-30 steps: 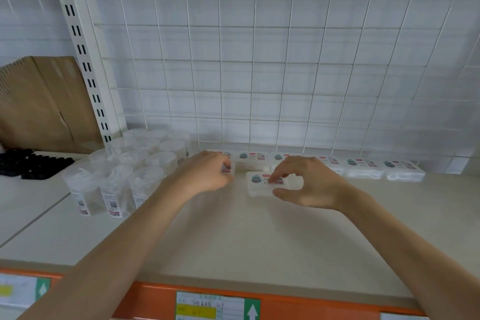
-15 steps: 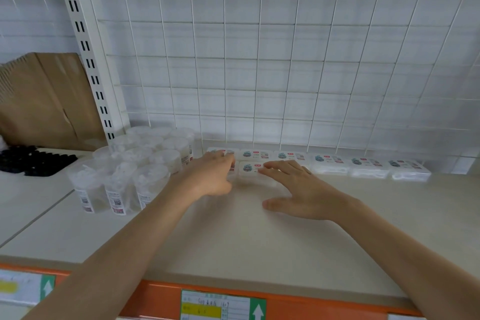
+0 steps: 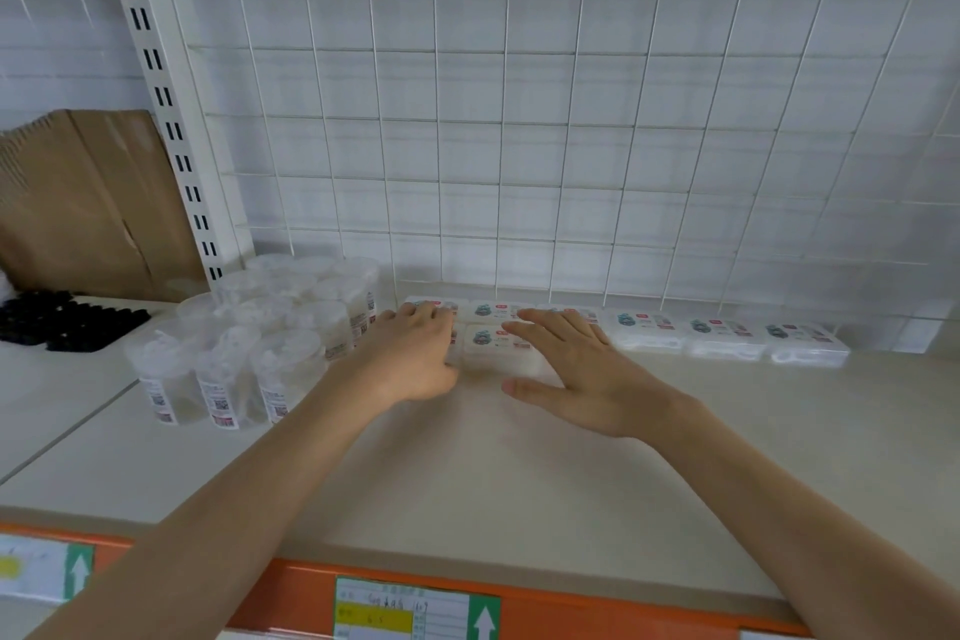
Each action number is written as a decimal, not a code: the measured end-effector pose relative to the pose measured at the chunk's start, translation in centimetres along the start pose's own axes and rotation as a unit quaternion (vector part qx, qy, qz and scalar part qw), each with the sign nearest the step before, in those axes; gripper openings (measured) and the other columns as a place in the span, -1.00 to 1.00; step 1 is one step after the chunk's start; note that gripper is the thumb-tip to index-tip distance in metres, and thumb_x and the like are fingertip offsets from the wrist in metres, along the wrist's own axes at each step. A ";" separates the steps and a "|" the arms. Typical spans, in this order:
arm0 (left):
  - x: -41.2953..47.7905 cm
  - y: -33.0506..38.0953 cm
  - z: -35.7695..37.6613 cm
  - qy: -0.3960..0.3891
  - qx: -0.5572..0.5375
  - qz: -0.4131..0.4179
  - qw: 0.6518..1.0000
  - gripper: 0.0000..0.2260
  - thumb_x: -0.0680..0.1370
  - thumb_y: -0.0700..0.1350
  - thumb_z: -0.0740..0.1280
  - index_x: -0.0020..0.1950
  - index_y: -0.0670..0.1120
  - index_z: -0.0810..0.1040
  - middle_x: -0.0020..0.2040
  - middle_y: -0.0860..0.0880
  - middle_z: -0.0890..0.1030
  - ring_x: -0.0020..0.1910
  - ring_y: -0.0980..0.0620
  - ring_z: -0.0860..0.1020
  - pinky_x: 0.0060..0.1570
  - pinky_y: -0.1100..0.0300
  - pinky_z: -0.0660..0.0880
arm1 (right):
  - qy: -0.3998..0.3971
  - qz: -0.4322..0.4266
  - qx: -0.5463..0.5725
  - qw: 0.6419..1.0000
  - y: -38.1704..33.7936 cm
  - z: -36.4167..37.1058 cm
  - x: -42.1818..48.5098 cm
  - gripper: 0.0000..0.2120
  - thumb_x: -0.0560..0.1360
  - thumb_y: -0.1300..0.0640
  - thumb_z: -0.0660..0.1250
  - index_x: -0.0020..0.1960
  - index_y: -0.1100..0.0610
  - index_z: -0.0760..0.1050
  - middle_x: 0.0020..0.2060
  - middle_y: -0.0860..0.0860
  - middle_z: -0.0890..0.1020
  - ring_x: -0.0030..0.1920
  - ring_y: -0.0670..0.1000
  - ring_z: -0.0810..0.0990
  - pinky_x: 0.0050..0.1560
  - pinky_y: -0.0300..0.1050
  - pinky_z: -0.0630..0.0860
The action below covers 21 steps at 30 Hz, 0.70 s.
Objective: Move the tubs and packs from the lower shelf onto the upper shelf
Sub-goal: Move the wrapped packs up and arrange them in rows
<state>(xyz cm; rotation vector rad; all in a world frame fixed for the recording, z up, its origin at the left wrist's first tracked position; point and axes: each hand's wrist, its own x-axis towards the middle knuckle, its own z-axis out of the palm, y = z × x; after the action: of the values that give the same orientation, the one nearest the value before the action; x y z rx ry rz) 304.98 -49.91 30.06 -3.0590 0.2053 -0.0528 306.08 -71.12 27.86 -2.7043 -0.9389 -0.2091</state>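
On the upper shelf [image 3: 467,473], a row of flat white packs [image 3: 722,333] lies along the back under the wire grid. One more white pack [image 3: 493,346] lies just in front of that row. My right hand [image 3: 576,369] rests flat beside it, fingers spread, fingertips on its right end. My left hand [image 3: 410,359] is curled over another pack to the left, which it almost entirely hides. A cluster of several clear lidded tubs [image 3: 270,343] stands left of my left hand. The lower shelf is out of view.
A white wire grid [image 3: 519,146] backs the shelf, and a slotted upright post [image 3: 166,120] stands behind the tubs. Brown cardboard [image 3: 88,203] and a black tray [image 3: 62,322] sit at the far left. The shelf's orange front edge [image 3: 571,608] carries price labels.
My right hand pushed its pack back toward the row and let go, its fingers flattening out. My left hand slid its pack back a little too.
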 end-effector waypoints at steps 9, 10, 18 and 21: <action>-3.4 2.5 -1.4 0.052 -0.034 0.025 0.998 -0.40 0.62 0.20 0.16 0.58 0.00 0.11 0.58 0.00 0.17 0.53 -0.02 0.17 0.43 0.08 0.14 | 0.009 0.043 -0.024 0.999 -0.5 -1.5 0.0 -0.30 0.56 -0.27 0.18 0.58 -0.02 0.03 0.57 -0.03 0.06 0.55 0.01 -0.01 0.50 -0.02 -0.03; -4.1 2.7 -1.4 0.041 -0.040 0.022 0.998 -0.39 0.62 0.22 0.15 0.59 0.01 0.08 0.60 0.01 0.12 0.54 0.00 0.13 0.45 0.09 0.10 | 0.009 0.049 -0.017 0.999 -0.6 -1.7 0.0 -0.30 0.56 -0.27 0.17 0.58 -0.02 0.04 0.57 -0.03 0.05 0.55 0.00 -0.02 0.50 -0.03 -0.04; -9.2 3.5 -1.7 0.033 -0.056 0.021 0.998 -0.35 0.61 0.28 0.11 0.61 0.02 0.03 0.61 0.03 0.06 0.57 0.02 0.07 0.51 0.04 0.06 | 0.034 0.086 -0.020 0.996 -2.9 -3.9 -1.9 -0.32 0.57 -0.30 0.12 0.56 0.02 0.11 0.56 -0.01 0.12 0.55 0.04 0.08 0.49 0.02 0.05; -11.6 3.2 -2.4 0.062 -0.062 0.043 0.995 -0.36 0.61 0.27 0.11 0.60 0.03 0.06 0.60 0.05 0.09 0.56 0.03 0.11 0.49 0.04 0.09 | 0.059 0.101 -0.041 0.992 -4.8 -4.2 -4.3 -0.35 0.57 -0.28 0.13 0.54 0.03 0.17 0.52 -0.02 0.22 0.51 0.05 0.17 0.46 0.01 0.12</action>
<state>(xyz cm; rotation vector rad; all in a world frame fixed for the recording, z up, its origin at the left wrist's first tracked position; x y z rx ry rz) 293.01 -51.73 31.83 -3.1675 0.3620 -0.2326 299.53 -71.24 31.87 -2.8028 -0.6320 -0.3681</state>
